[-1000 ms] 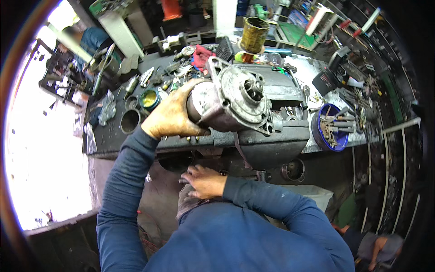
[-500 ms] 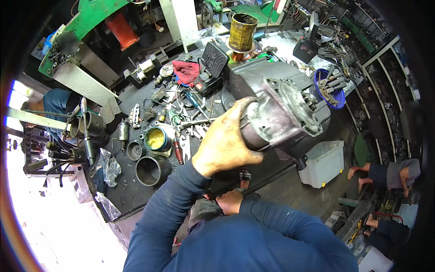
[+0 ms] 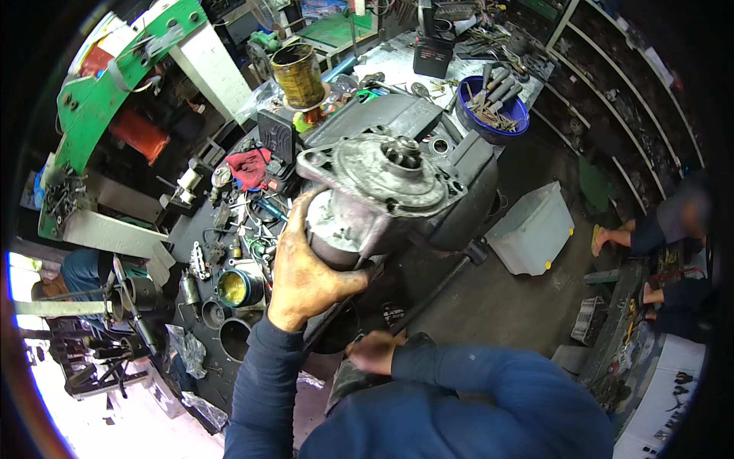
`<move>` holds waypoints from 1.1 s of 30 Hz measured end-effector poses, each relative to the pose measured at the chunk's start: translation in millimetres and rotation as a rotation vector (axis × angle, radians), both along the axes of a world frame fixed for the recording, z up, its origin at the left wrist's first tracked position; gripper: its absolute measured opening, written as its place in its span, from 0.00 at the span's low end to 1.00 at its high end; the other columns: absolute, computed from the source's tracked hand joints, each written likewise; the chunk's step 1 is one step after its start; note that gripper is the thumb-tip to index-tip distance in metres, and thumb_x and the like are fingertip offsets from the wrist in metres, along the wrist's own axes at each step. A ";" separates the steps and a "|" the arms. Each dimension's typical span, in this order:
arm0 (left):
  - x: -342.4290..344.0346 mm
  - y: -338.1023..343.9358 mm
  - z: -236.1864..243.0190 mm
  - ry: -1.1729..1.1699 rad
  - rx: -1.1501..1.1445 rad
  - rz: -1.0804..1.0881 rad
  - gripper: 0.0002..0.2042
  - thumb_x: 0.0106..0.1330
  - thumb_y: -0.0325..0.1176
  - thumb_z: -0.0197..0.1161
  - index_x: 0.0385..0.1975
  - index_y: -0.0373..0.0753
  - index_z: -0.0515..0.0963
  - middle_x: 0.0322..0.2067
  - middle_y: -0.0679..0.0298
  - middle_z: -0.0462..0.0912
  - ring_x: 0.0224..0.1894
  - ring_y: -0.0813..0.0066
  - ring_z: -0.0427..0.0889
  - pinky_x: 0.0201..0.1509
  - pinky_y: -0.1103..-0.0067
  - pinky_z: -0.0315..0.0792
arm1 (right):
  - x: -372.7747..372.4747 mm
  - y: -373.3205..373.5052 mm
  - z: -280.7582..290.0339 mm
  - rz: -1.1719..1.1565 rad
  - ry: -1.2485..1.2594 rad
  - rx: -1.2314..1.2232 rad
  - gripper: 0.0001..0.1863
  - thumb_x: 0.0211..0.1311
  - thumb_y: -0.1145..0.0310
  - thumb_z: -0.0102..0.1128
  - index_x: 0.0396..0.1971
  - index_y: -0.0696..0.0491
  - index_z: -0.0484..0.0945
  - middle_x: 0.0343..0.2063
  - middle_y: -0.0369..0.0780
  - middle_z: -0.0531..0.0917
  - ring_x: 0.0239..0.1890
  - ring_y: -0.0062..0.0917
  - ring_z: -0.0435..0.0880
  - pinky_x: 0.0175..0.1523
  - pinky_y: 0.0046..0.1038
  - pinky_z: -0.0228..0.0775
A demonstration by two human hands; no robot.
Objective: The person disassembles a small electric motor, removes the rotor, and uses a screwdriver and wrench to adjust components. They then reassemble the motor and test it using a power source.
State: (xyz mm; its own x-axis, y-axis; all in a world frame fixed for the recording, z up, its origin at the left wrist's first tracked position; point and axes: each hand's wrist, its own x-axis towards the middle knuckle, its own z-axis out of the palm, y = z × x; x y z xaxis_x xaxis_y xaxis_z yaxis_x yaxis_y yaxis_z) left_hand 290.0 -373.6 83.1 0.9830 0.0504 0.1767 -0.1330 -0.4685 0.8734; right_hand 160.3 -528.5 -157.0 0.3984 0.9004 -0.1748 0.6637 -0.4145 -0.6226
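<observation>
My left hand (image 3: 310, 271) grips the rounded body of a starter motor (image 3: 382, 180), thumb in front and fingers round its far left side. The starter's grey metal end faces up, with a small toothed pinion (image 3: 403, 153) in the middle. Right beside it stands a large dark bench vise (image 3: 478, 172); whether its jaws press on the starter is hidden. Low in the middle, my right hand (image 3: 373, 352) is closed at the near end of the vise's long handle bar (image 3: 443, 283). That hand is somewhat blurred.
Loose wrenches, a tin of yellow grease (image 3: 234, 288) and a red cloth (image 3: 248, 168) lie left on the dark bench. Behind the vise are a yellow can (image 3: 298, 76) and a blue tool bowl (image 3: 493, 111). A white bin (image 3: 533, 229) stands on the floor, right; other people sit beyond.
The starter has tilted in my left hand, so its pinion end now points up. My right hand stays on the handle bar. The whole view has swung to the right.
</observation>
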 end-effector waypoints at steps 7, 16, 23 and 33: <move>-1.0 1.2 -5.2 -0.003 0.003 -0.020 0.49 0.34 0.31 0.80 0.65 0.35 0.67 0.53 0.52 0.81 0.56 0.61 0.81 0.64 0.69 0.74 | -10.7 -8.9 -8.1 -0.060 -0.119 -0.183 0.12 0.60 0.63 0.58 0.27 0.53 0.87 0.28 0.47 0.90 0.31 0.39 0.92 0.34 0.43 0.82; -2.6 -3.3 0.0 0.018 -0.038 -0.006 0.51 0.35 0.29 0.81 0.67 0.35 0.64 0.54 0.55 0.80 0.56 0.66 0.80 0.64 0.70 0.73 | 66.5 -56.7 -128.7 -0.042 -0.333 -0.350 0.12 0.63 0.64 0.56 0.34 0.53 0.86 0.37 0.45 0.90 0.48 0.36 0.88 0.49 0.41 0.79; -1.2 -3.1 -0.4 -0.010 -0.011 -0.014 0.49 0.37 0.29 0.80 0.67 0.34 0.65 0.54 0.54 0.81 0.56 0.67 0.81 0.63 0.70 0.74 | 266.6 -209.7 -174.3 -0.941 -0.164 -0.173 0.11 0.68 0.67 0.56 0.42 0.56 0.83 0.39 0.44 0.87 0.42 0.40 0.85 0.48 0.42 0.78; -2.7 -6.3 -10.5 0.045 -0.090 0.018 0.49 0.35 0.31 0.80 0.66 0.33 0.68 0.54 0.52 0.81 0.57 0.63 0.80 0.66 0.69 0.72 | 257.9 -310.0 172.8 -0.912 0.618 1.516 0.25 0.78 0.50 0.52 0.60 0.55 0.74 0.45 0.43 0.82 0.47 0.33 0.82 0.56 0.39 0.74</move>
State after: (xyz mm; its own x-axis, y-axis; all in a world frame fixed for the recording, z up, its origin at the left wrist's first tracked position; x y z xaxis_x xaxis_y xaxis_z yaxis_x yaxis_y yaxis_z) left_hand 287.3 -379.9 72.6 0.9886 0.0818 0.1260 -0.0846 -0.3900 0.9169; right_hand 418.3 -838.5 15.8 0.9840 -0.0173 0.1773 0.1524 0.5974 -0.7873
